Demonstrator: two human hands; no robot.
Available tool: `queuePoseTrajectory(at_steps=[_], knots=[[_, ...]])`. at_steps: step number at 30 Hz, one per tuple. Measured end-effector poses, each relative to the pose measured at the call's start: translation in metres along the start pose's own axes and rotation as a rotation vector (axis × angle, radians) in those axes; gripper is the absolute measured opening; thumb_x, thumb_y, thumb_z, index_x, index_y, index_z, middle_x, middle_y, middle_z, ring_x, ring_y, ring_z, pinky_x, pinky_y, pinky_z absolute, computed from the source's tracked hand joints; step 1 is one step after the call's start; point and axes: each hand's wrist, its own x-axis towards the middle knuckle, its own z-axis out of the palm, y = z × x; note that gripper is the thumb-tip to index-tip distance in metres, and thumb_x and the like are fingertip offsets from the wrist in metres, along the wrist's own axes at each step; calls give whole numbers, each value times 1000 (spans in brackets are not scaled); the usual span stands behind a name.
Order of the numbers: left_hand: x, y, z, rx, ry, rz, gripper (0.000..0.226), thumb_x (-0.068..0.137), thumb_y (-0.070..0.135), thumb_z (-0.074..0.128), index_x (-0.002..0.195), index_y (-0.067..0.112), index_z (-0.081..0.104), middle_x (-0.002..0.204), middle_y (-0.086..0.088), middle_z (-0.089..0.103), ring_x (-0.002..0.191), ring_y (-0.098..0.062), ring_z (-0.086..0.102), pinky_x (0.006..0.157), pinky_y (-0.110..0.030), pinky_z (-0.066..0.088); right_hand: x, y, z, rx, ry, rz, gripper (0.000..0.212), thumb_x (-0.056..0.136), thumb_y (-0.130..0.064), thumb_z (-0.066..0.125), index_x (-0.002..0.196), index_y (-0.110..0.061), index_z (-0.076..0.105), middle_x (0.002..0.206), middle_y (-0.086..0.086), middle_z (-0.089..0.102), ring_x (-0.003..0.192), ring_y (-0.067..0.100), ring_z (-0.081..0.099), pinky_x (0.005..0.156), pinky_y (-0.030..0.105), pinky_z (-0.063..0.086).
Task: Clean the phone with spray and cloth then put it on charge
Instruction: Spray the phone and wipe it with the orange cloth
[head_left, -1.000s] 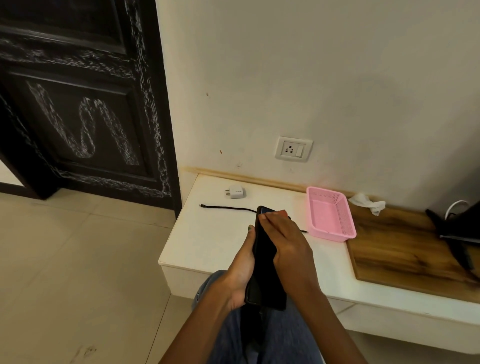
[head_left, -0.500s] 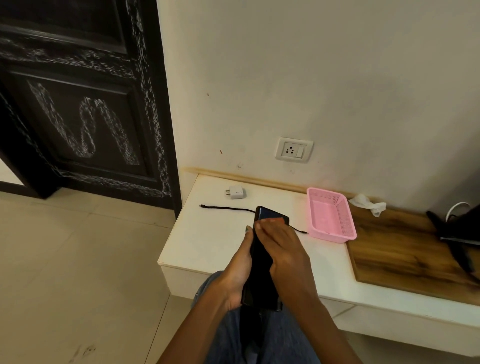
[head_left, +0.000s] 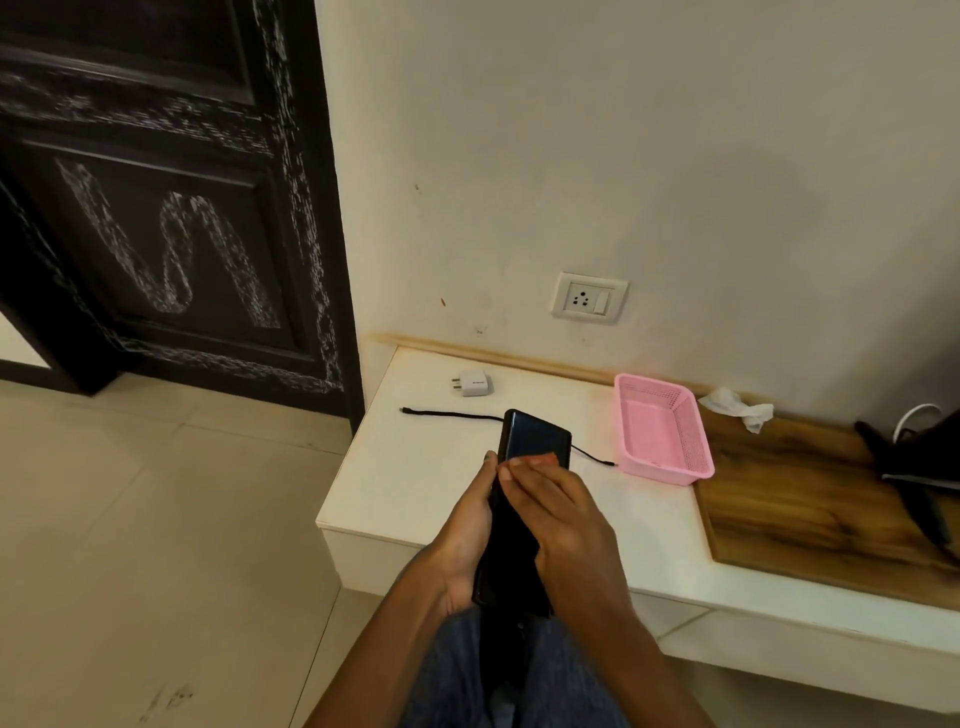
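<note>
Left hand (head_left: 462, 540) gripped the phone (head_left: 535, 447) along its left edge, fingers curled round it from below, thumb on the rim. Phone was dark, held lengthwise above the lap and the bench (head_left: 415, 467) front edge, top end pointing toward the wall. Right hand (head_left: 561, 525) lay on the screen, fingers straight and close together, pressing down on something small and pinkish-red (head_left: 545, 459) that showed just past the fingertips; could not tell if it was a cloth. Lower half of the phone was hidden under both hands.

On the bench: black cable (head_left: 452, 414) lay stretched left to right, passing behind the phone, its right end near the pink basket (head_left: 662, 431). White charger plug (head_left: 472, 383) sat behind the cable, apart from it, prongs to the left. Basket stood at the seam between the white part and the wood-grain part (head_left: 805, 499) of the bench. Crumpled white tissue (head_left: 737, 410) lay just right of the basket, against the wall. Wall socket (head_left: 588, 298) sat above the bench, nothing plugged in. Dark bag-like item (head_left: 924, 457) with a white cord loop sat at the far right, partly cut off. Dark door (head_left: 156, 208) with chalky marks stood to the left; tiled floor (head_left: 130, 519) below. Blue jeans (head_left: 467, 675) showed at the bottom.
</note>
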Motion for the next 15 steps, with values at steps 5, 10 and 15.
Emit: queuePoseTrajectory(at_steps=[5, 10, 15], knots=[[3, -5, 8, 19, -18, -6, 59, 89, 66, 39, 110, 22, 73, 106, -11, 73, 98, -24, 70, 75, -32, 57, 18, 7, -8, -101, 90, 77, 43, 63, 8, 80, 104, -1, 71, 107, 11, 69, 104, 25, 63, 93, 29, 47], [4, -2, -2, -40, -40, 1, 62, 87, 67, 42, 107, 18, 74, 105, -14, 74, 96, -27, 71, 71, -32, 58, 7, -4, -1, -2, 46, 45, 60, 54, 27, 69, 107, 1, 68, 111, 13, 67, 110, 22, 57, 102, 20, 35], [3, -3, -3, -12, -1, 23, 60, 88, 66, 42, 110, 20, 73, 106, -12, 74, 98, -25, 70, 73, -32, 58, 11, -3, -6, -25, 39, 9, 50, 57, 23, 73, 101, 1, 71, 105, 13, 69, 103, 25, 62, 96, 24, 43]])
